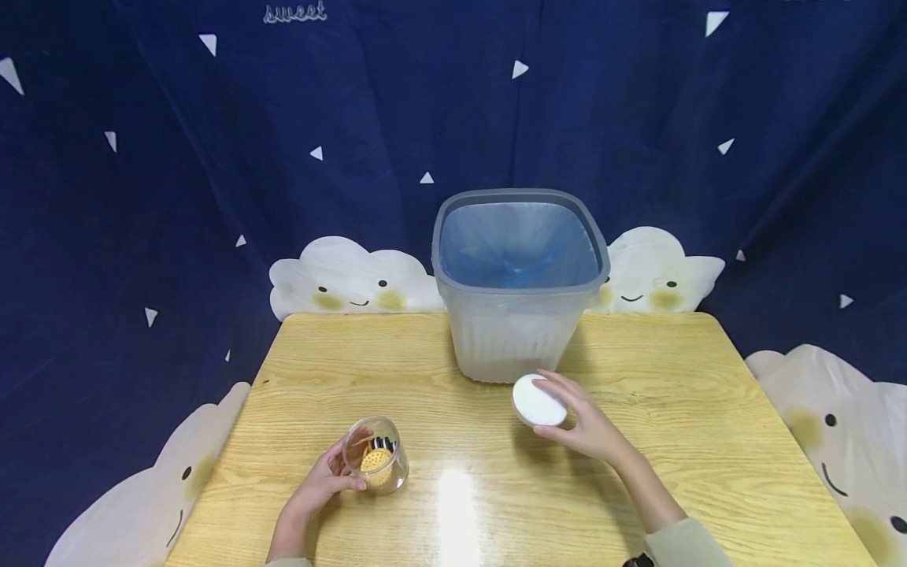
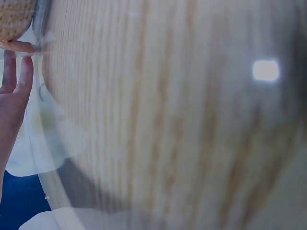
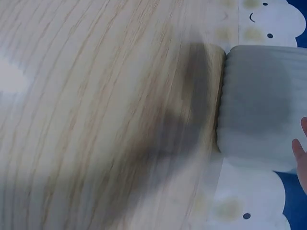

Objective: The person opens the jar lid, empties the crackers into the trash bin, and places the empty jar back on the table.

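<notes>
My left hand [image 1: 328, 478] grips a clear jar [image 1: 401, 471] from its left side, near the front left of the table. Inside the jar lies a yellow, round, dotted piece like a biscuit [image 1: 377, 459], beside something striped dark and light. The left wrist view shows the dotted piece [image 2: 14, 19] in tan, above the fingers of my left hand [image 2: 12, 91]. My right hand [image 1: 581, 417] holds a white round lid [image 1: 536, 402] by its edge, in front of the bin. In the right wrist view only some fingertips [image 3: 298, 148] show, and the lid is out of sight.
A tall translucent bin [image 1: 517, 331] with a grey rim stands at the back of the wooden table [image 1: 340, 354]. Behind and beside the table hangs a dark blue curtain [image 1: 390, 94] with white triangles and smiling clouds.
</notes>
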The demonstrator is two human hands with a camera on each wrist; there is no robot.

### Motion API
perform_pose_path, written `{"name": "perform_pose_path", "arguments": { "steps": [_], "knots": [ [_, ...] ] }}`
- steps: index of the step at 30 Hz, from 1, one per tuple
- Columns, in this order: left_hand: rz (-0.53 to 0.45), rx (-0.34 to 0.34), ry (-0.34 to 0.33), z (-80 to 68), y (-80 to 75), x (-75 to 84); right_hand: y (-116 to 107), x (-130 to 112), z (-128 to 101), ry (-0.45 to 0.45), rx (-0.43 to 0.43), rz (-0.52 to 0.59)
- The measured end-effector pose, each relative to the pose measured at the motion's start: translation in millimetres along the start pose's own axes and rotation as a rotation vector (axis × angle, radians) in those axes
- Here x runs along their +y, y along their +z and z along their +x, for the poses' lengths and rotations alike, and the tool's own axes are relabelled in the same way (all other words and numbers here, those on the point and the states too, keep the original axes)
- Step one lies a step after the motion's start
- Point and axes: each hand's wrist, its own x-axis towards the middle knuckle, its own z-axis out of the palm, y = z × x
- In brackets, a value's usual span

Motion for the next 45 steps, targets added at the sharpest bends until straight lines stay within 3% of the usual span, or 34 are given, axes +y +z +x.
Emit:
{"name": "perform_pose_path", "arguments": {
  "steps": [16, 45],
  "knots": [
    [-0.03, 0.013, -0.001, 1.2, -1.4, -1.6, -15, 18, -16, 0.089, 0.083, 0.007],
    [-0.026, -0.004, -0.005, 0.4, 0.2, -0.2, -20, 70, -55, 0.237, 0.157, -0.115]
  ]
}}
